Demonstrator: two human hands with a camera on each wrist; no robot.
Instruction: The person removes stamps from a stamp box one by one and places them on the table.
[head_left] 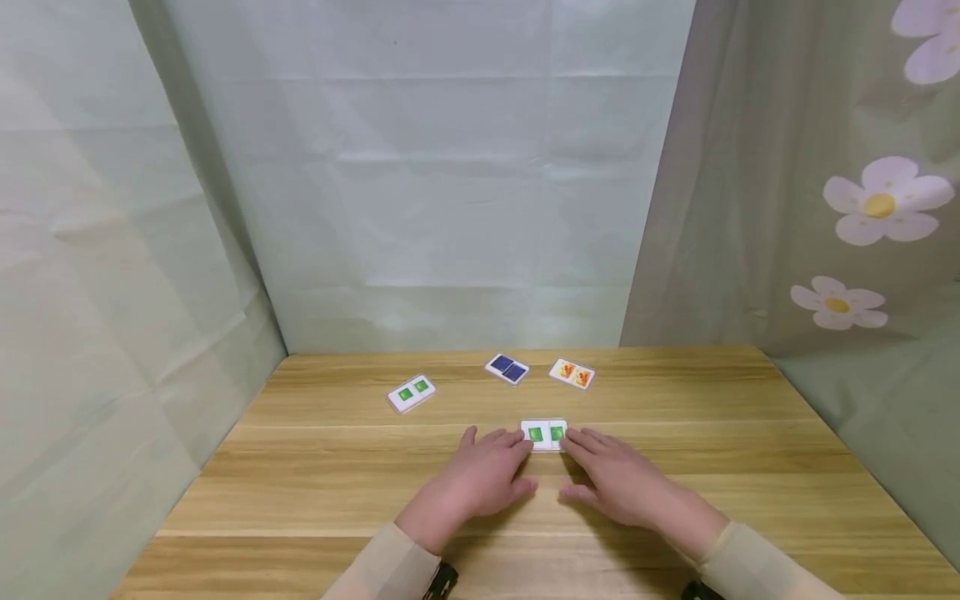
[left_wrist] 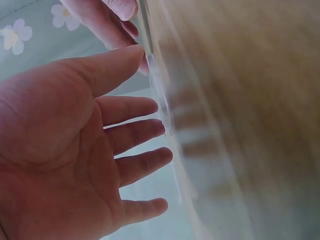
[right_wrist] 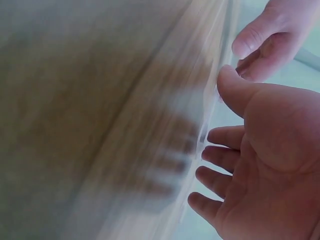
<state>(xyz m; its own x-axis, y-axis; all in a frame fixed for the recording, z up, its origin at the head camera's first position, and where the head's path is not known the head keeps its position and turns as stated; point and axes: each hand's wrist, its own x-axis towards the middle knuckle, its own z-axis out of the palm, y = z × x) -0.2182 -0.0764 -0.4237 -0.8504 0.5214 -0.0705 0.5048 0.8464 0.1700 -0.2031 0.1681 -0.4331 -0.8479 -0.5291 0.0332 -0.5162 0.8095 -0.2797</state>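
A white card with two green squares point(head_left: 543, 423) lies flat on the table between the hands in the head view, a thin line running down its middle. The left hand point(head_left: 486, 473) has its fingertips at the card's left end, and the right hand point(head_left: 617, 477) reaches its right end. Both hands keep their fingers extended, thumbs pointing inward and apart. In the left wrist view the left palm point(left_wrist: 60, 150) shows, fingers spread and their tips at the tabletop. The right palm point(right_wrist: 280, 155) appears likewise in the right wrist view.
Behind the hands lie another green-square card point(head_left: 412, 393), a dark blue card point(head_left: 507, 368) and a card with orange pictures point(head_left: 572, 374). The wooden table point(head_left: 315, 475) meets a pale cloth point(head_left: 450, 208) at its back edge. A flowered curtain point(head_left: 735, 208) hangs at right.
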